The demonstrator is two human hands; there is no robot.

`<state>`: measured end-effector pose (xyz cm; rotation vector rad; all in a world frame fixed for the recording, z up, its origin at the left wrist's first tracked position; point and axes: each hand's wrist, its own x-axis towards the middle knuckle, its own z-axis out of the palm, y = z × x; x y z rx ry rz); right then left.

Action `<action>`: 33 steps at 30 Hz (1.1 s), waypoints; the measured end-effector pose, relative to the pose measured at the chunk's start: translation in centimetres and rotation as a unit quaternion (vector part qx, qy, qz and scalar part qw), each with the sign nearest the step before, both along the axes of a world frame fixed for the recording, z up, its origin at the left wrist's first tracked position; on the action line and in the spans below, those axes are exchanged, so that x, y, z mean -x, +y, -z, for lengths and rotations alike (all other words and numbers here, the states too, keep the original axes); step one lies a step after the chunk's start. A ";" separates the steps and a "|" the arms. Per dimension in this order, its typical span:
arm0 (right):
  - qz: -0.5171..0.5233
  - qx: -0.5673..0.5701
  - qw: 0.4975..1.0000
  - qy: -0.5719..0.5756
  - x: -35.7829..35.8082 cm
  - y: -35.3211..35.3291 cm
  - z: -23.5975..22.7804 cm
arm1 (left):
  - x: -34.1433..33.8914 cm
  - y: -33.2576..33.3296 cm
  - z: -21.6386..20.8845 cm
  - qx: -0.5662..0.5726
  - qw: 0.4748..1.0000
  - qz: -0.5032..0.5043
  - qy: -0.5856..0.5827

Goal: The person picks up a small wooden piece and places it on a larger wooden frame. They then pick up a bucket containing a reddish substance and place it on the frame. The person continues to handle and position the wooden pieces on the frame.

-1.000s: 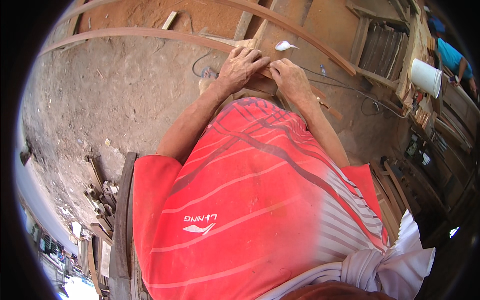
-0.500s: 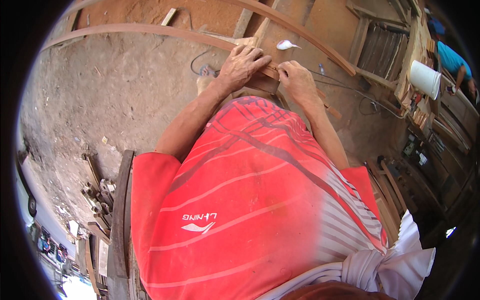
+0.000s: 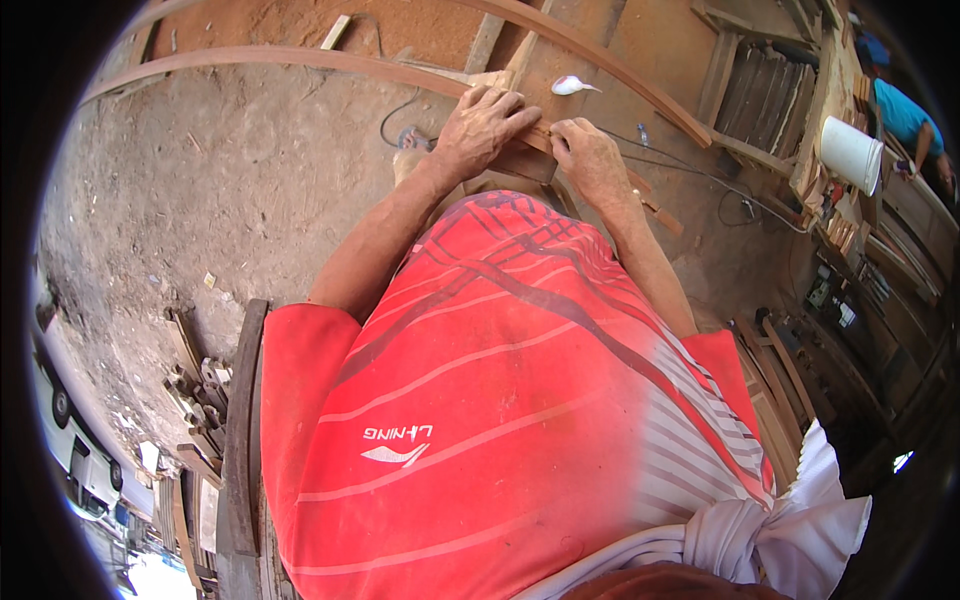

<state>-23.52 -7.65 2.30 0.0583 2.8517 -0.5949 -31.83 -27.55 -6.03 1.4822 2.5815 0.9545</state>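
A long reddish-brown wooden strip (image 3: pixel 300 57) runs in from the far left to my hands. My left hand (image 3: pixel 482 128) is closed over it near its right end, fingers curled across the top. My right hand (image 3: pixel 588 160) is at that end, thumb and fingers pinched together; whatever they hold is too small and hidden to name. Just under the strip, between my hands, a darker brown wooden block (image 3: pixel 524 163) shows its side. Beyond my right hand lies a small white squeeze bottle (image 3: pixel 571 86) with a thin nozzle.
A second wooden strip (image 3: pixel 600 62) slants across the far side. A cable (image 3: pixel 700 176) crosses the dirt floor. At right are a white bucket (image 3: pixel 850 156) and a person in a blue shirt (image 3: pixel 905 115). Wood offcuts (image 3: pixel 200 400) pile at left, with a white car (image 3: pixel 80 460) beyond.
My right hand has shifted slightly left, closer to my left hand. My left hand keeps its hold on the strip. More of the white car shows at the lower left.
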 end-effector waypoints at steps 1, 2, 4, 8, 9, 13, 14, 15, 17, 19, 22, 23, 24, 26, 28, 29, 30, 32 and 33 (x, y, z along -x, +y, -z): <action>0.001 0.000 1.000 0.001 0.0 -0.1 0.0 | 0.0 0.0 -0.1 -0.001 1.000 0.000 0.002; 0.001 0.001 1.000 0.001 0.0 -0.1 0.0 | 0.0 0.0 -0.1 0.000 1.000 -0.001 0.001; 0.002 0.002 1.000 0.003 0.0 0.0 -0.1 | 0.0 0.1 -0.2 0.002 1.000 -0.001 0.000; 0.000 0.003 1.000 0.009 -0.1 0.0 -0.1 | 0.0 0.1 -0.1 0.011 1.000 0.000 -0.001; -0.001 0.003 1.000 0.010 -0.1 0.0 -0.1 | 0.0 0.1 -0.1 0.012 1.000 0.000 0.000; 0.004 0.002 1.000 0.005 0.0 -0.1 -0.1 | 0.0 0.1 -0.1 0.016 1.000 0.000 0.000; 0.008 0.004 1.000 0.002 -0.1 -0.1 -0.1 | 0.0 0.1 -0.1 0.015 1.000 0.000 0.000; 0.012 0.005 1.000 0.000 -0.1 -0.1 0.0 | 0.0 0.1 0.0 0.014 1.000 0.001 -0.001; 0.016 0.001 1.000 -0.008 0.0 -0.1 -0.2 | 0.0 0.1 0.0 0.013 1.000 0.000 -0.002; 0.014 0.000 1.000 -0.006 0.0 -0.1 -0.2 | -0.1 0.2 0.0 0.013 1.000 -0.003 -0.002; 0.010 0.000 1.000 0.006 -0.1 -0.2 -0.3 | -0.1 0.2 0.0 0.014 1.000 -0.002 -0.003; 0.011 0.001 1.000 0.006 -0.1 -0.2 -0.2 | -0.1 0.3 0.0 0.015 1.000 -0.002 -0.004; 0.012 0.001 1.000 0.006 -0.2 -0.1 -0.2 | -0.1 0.3 -0.1 0.015 1.000 -0.002 -0.005; 0.014 0.000 1.000 0.002 -0.2 -0.1 -0.2 | -0.1 0.3 0.0 0.029 0.999 0.004 -0.018; 0.015 0.001 1.000 0.001 -0.2 -0.1 -0.2 | -0.1 0.2 0.1 0.055 0.997 0.015 -0.043; 0.016 0.002 1.000 0.002 -0.2 -0.1 -0.1 | -0.1 0.3 0.1 0.056 0.997 0.015 -0.042; 0.017 0.003 1.000 0.003 -0.3 -0.1 -0.1 | -0.1 0.3 0.1 0.056 0.997 0.015 -0.041; 0.025 0.013 1.000 0.004 -0.4 -0.1 0.0 | 0.0 0.3 0.1 0.057 0.998 0.015 -0.039; 0.029 0.018 0.999 0.004 -0.5 -0.1 0.1 | 0.0 0.3 0.1 0.057 0.998 0.015 -0.039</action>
